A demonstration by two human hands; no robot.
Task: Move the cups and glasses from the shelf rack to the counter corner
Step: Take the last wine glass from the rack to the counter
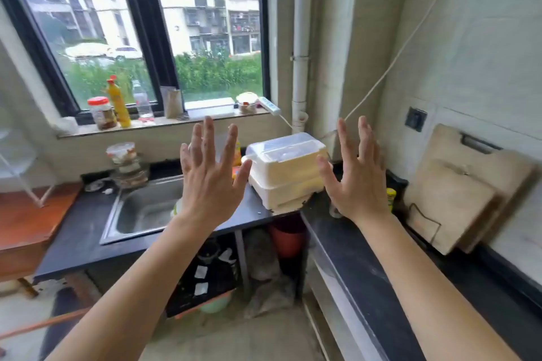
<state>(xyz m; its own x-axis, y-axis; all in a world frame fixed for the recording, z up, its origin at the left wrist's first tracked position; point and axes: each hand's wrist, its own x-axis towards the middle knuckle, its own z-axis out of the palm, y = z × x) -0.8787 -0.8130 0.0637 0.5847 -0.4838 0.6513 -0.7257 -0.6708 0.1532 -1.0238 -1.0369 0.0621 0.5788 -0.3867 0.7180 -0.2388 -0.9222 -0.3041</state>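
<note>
My left hand [209, 176] and my right hand [356, 177] are both raised in front of me, backs toward the camera, fingers spread, nothing in either. They hover over the dark counter corner [319, 214], where two stacked white foam boxes [286, 170] sit between them. A white wire shelf rack [20, 161] shows at the far left edge, blurred; I cannot make out cups on it. A clear glass [335, 209] stands on the counter partly hidden by my right hand.
A steel sink [146, 208] is set in the counter left of the boxes. Stacked containers [126, 164] stand behind it. Jars and bottles [117, 108] line the windowsill. Wooden cutting boards [457, 193] lean on the right wall. An orange wooden table [32, 223] sits at left.
</note>
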